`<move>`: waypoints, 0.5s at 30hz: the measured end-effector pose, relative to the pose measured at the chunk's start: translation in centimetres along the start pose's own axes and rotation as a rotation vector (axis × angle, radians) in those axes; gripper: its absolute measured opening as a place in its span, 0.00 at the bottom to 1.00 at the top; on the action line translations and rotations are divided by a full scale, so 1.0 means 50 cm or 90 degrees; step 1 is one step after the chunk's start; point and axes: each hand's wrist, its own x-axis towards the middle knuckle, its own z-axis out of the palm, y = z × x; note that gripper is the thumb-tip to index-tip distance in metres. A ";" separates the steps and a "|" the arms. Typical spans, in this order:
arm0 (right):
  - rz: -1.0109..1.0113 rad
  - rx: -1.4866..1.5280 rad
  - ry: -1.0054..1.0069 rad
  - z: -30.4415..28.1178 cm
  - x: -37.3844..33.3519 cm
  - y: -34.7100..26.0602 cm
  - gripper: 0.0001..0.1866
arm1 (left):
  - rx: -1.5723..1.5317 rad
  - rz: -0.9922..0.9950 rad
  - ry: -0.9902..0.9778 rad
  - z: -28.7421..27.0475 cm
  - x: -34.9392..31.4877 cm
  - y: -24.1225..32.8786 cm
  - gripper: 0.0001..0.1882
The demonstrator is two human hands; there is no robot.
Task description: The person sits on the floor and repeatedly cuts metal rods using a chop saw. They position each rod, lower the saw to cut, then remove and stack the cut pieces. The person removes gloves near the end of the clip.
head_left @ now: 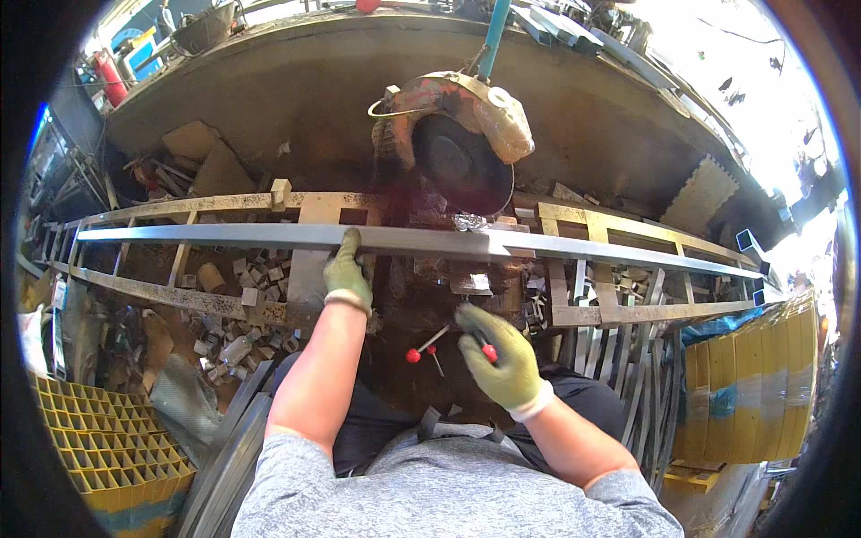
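A long, straight grey metal tube (296, 236) lies crosswise over a low metal frame, running from far left to right. My gloved left hand (346, 280) grips its near side left of the middle, thumb up on the tube. Beyond the tube stands a cut-off saw with a dark round disc (456, 160) and a worn orange guard (446, 95). My gloved right hand (504, 360) curls around a red ball knob (490, 353), which shows between thumb and fingers. Another spoke's red knob (413, 356) sticks out to its left, on what looks like a clamp handle.
Short metal offcuts (262, 273) lie heaped under the support frame (619, 314). At left stands a stack of yellow square tubes (108, 430); at right, a wrapped yellow bundle (749, 386). Long grey bars (229, 448) lean beside my left leg. A red cylinder (109, 79) stands far left.
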 end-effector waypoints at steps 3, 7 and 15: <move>-0.165 -0.261 0.002 0.047 0.115 -0.003 0.33 | 0.060 -0.059 -0.019 -0.052 -0.106 -0.029 0.24; -0.136 -0.393 -0.105 0.095 0.191 0.055 0.34 | -0.039 -0.169 -0.172 -0.126 -0.150 -0.050 0.25; -0.126 -0.292 -0.165 0.083 0.100 0.133 0.30 | -0.358 0.086 -0.074 -0.325 0.124 0.135 0.25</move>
